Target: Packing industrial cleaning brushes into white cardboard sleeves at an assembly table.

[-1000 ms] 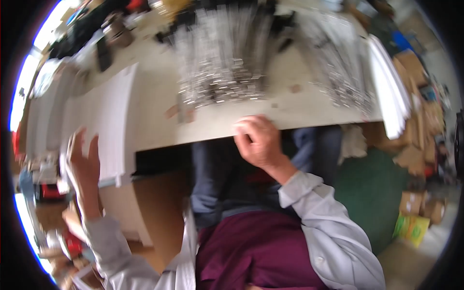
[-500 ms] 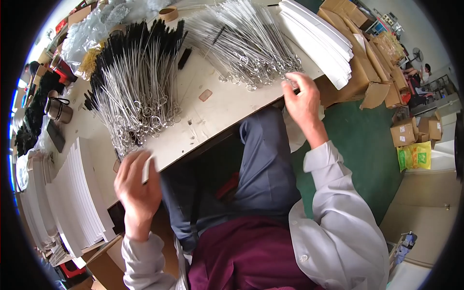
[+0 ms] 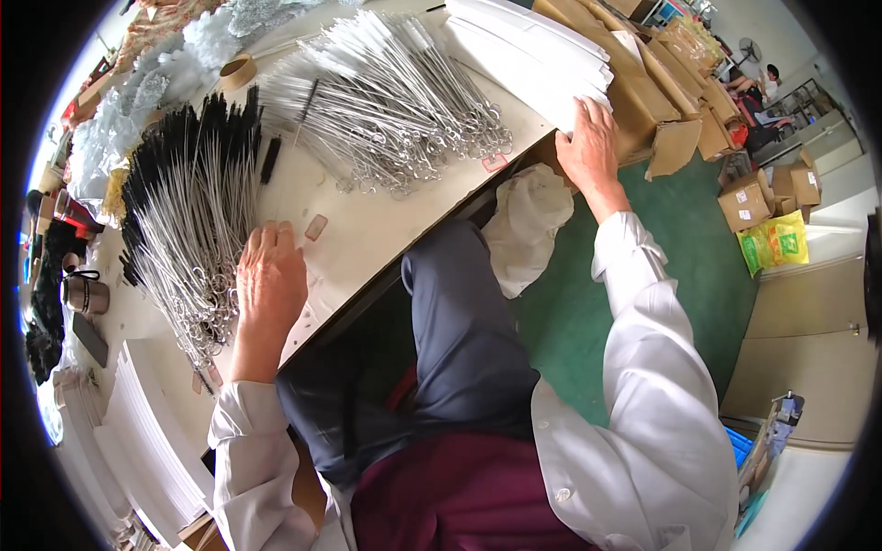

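Observation:
My left hand (image 3: 273, 280) lies with fingers stretched out along the right side of a pile of black-bristled wire brushes (image 3: 188, 197), close to their looped ends. Nothing shows in it. Over at the right, my right hand (image 3: 593, 151) reaches to the near end of a stack of white folded sheets (image 3: 533, 60). Its fingertips overlap the sheets' edge, thumb apart from the fingers; a firm grip is not visible. Between the two hands, a second pile of wire brushes with white bristles (image 3: 386, 101) lies on the table (image 3: 354, 234), its ring ends toward me.
A tape roll (image 3: 238, 72) and clear plastic bags (image 3: 216, 41) are at the back left. White strips (image 3: 152, 432) stand at the lower left beside a metal flask (image 3: 84, 292). Cardboard boxes (image 3: 634, 87) adjoin the table's right end. A whitish bag (image 3: 530, 225) hangs below the table edge.
My view has turned, shifting the table contents leftward. My right hand has moved from near the white brushes to the white sheets. My left hand has come up beside the black brushes.

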`<state>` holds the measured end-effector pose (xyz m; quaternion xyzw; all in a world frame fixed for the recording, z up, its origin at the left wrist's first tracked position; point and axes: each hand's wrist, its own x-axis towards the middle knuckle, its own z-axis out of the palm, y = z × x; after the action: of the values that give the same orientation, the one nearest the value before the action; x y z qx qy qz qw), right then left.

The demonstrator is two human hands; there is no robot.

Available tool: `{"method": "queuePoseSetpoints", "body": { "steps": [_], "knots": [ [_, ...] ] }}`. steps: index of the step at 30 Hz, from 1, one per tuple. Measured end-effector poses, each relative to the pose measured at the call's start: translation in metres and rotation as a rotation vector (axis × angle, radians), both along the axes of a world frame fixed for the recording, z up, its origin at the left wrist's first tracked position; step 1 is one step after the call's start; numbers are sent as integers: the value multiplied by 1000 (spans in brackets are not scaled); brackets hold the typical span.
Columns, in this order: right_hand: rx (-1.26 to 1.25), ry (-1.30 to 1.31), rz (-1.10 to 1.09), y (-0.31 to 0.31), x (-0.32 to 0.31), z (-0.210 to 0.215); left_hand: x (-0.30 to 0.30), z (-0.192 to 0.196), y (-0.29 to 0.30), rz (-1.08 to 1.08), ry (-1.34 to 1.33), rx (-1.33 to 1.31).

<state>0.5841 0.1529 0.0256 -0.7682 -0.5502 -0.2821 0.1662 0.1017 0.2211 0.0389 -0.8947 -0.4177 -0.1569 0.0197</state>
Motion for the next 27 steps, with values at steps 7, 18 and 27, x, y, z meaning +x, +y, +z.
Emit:
{"method": "queuePoseSetpoints", "body": {
  "steps": [7,18,27],
  "knots": [
    [-118,-136,2,11,21,-2,7,4,17,143,354,112],
    [-146,-126,45,13,20,7,20,-9,43,-78,276,216],
    [-129,-111,59,1,26,23,10,4,67,209,460,251]
  ]
}}
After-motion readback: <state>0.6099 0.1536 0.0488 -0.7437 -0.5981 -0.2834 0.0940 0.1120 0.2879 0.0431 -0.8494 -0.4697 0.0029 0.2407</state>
